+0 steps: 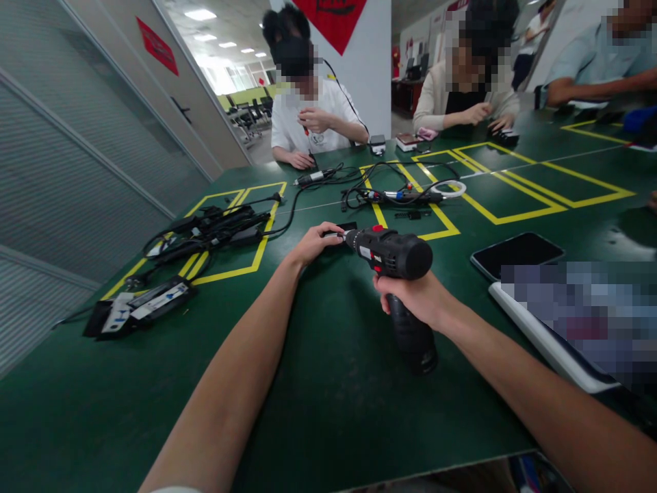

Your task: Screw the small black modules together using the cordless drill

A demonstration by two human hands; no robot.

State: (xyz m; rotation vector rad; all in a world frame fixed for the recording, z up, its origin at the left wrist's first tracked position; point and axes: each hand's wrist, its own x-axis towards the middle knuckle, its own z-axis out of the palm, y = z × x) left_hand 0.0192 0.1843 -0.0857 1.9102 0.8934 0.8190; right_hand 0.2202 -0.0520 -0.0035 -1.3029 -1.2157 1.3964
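My right hand [410,294] is wrapped round the grip of a black cordless drill [395,253] with red switches. The drill points forward and left, its battery end hanging down over the green table. Its chuck meets the fingertips of my left hand [315,245]. A small black part [349,226] lies at those fingertips, and my left fingers press on it. Part of it is hidden behind the fingers and the drill, so its exact kind does not show.
Tangled black cables and adapters [210,233] lie at left, with black boxes [154,301] before them. Ahead are a corded tool [313,178] and another tool with a cable [405,197]. A phone [518,255] and a white-edged tablet [528,335] sit at right. Several people sit across the table.
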